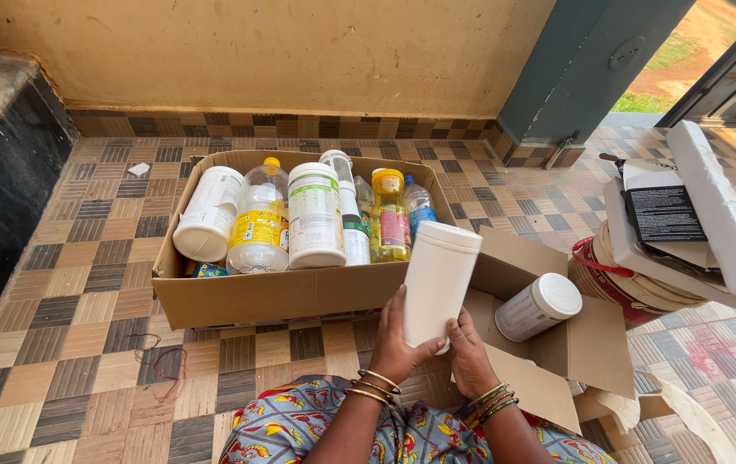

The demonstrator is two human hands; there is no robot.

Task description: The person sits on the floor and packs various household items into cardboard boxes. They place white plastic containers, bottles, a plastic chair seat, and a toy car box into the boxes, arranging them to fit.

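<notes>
Head view looking down at a tiled floor (pixel 84 283), taking the big cardboard box (pixel 282 296) as landmark. Holding a tall white plastic canister (pixel 439 279) upright just in front of the box's right front corner, both hands wrapping its lower end: left hand (pixel 402 344) clasping the bottom from the left, right hand (pixel 469 352) clasping it from the right, fingers curling up the side, neither grip released. Wrists, ringed with bangles, rising from a patterned lap straight below the box's front wall, forearms angling inward and upward. Already lying inside the box, packed side by side: a white jar (pixel 209 215) tipped toward the left wall, a clear bottle with a yellow cap (pixel 259 219), a white tub with a green-edged label (pixel 315 215), a yellow oil bottle (pixel 390 215), a small blue-capped bottle (pixel 418 206) toward the right wall. Waiting outside, right of the box, on a smaller opened carton (pixel 587 344): one white-lidded jar (pixel 540 307) lying on its side. Judging from this, most of the sorting looking done, with the held canister and that lone jar remaining out of the box.
</notes>
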